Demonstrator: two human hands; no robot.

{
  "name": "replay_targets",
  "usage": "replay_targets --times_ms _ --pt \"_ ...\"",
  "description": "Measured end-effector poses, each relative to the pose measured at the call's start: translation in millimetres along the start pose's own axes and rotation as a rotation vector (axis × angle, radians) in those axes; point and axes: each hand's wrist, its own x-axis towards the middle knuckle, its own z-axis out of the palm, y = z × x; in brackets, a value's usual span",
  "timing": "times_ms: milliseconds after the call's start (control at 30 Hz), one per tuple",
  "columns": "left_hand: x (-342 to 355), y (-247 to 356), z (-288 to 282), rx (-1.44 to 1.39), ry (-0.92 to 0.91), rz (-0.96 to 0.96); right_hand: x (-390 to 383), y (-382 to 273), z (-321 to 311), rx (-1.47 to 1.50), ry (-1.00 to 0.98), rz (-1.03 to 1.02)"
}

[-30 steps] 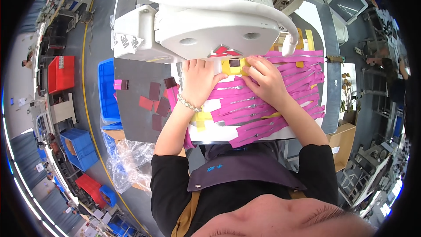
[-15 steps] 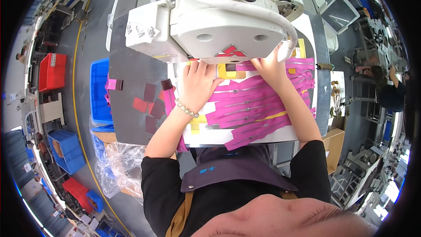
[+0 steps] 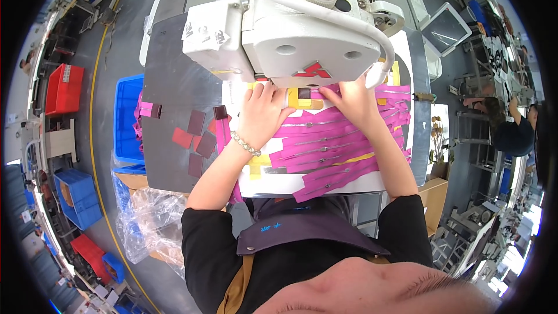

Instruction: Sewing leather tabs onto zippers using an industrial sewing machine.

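Note:
Beneath the white sewing machine head (image 3: 317,52), my left hand (image 3: 263,106) lies palm down, fingers stretched out flat on the white work plate (image 3: 279,185). Its thumb reaches toward a yellow template piece (image 3: 292,100). A dark rectangular patch (image 3: 304,93) sits in that template, and a magenta zipper (image 3: 317,92) runs to the right from it. My right hand (image 3: 354,104) is closed on this zipper with the thumb on top; the machine head hides some of its fingertips. Several magenta zippers (image 3: 317,151) with metal-coloured teeth lie in rows below and under my right forearm.
Dark red and brown patches (image 3: 196,122) lie on the grey tabletop (image 3: 168,166) at the left. Near them is a magenta zipper with a dark end patch (image 3: 220,113). A blue crate (image 3: 129,131) with magenta zippers stands beside the table. A screen (image 3: 446,30) is at the far right.
My right hand has shifted left along the zipper, its thumb now closer to the dark patch. My left hand stays about where it was. The whole view has shifted slightly.

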Motion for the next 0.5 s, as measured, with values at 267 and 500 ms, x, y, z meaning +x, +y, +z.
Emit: replay_targets --times_ms 267,500 --pt "-0.2 -2.3 0.4 -0.053 0.019 -0.005 12.8 -2.6 -6.9 0.541 -0.325 0.228" --pt "-1.6 -4.3 3.7 -0.072 0.012 0.007 16.3 -6.4 -11.3 1.007 -0.354 0.35"
